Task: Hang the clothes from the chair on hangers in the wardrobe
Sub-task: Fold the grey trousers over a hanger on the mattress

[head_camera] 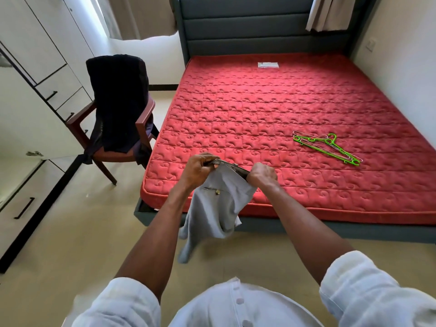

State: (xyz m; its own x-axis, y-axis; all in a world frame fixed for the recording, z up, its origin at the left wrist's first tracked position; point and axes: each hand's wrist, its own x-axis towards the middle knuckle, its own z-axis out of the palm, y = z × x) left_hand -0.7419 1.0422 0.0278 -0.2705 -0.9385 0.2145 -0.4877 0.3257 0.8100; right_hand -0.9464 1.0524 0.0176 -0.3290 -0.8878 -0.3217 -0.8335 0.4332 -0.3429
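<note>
A pair of grey trousers [215,208] hangs from both my hands over the bed's near corner. My left hand [197,169] grips one end of the waistband and my right hand [262,174] grips the other end. The legs dangle toward the floor. A wooden chair [141,119] stands left of the bed with dark clothes [116,102] draped over its back and seat. Green and wire hangers [328,147] lie on the red mattress [236,109], to the right of my hands. The white wardrobe [30,74] lines the left wall, its doors shut.
The bed has a grey padded headboard [247,24] and a grey frame. White drawers with black handles [23,208] run along the lower left. Beige floor lies between me, the chair and the bed. Curtains hang at the back.
</note>
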